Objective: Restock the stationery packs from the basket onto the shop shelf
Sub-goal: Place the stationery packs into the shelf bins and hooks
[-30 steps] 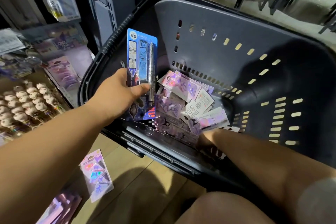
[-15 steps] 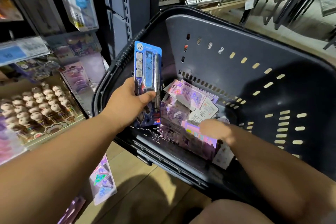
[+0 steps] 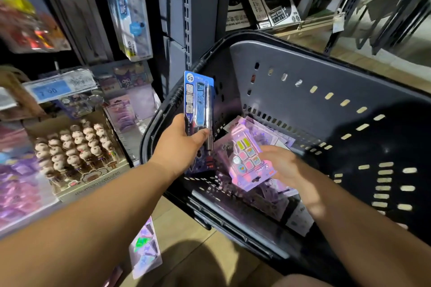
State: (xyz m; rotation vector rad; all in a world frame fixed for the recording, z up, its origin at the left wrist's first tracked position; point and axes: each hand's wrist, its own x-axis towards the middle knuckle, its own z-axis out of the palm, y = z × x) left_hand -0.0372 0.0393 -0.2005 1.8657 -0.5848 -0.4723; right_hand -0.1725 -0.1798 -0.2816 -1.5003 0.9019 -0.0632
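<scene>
A dark grey plastic basket [image 3: 303,81] fills the right of the head view. My left hand [image 3: 180,147] grips a blue carded pen pack [image 3: 198,109] upright over the basket's left rim, thumb across its front. Inside the basket my right hand [image 3: 283,165] holds a pink pack [image 3: 248,158] of small coloured pieces, lifted above a heap of purple and white packs [image 3: 277,137] on the basket floor. The shop shelf [image 3: 77,184] stands at the left, apart from both hands.
On the shelf sits a display box of round-headed pens [image 3: 74,144], with a blue price tag [image 3: 52,91] above and hanging packs higher up. A shiny pack [image 3: 145,249] lies on the floor by the shelf foot. A grey upright post [image 3: 198,7] rises behind the basket.
My right hand dug into the heap and has come up holding the pink pack. My left hand kept the pen pack in place. The camera tilted up, showing more of the shelf.
</scene>
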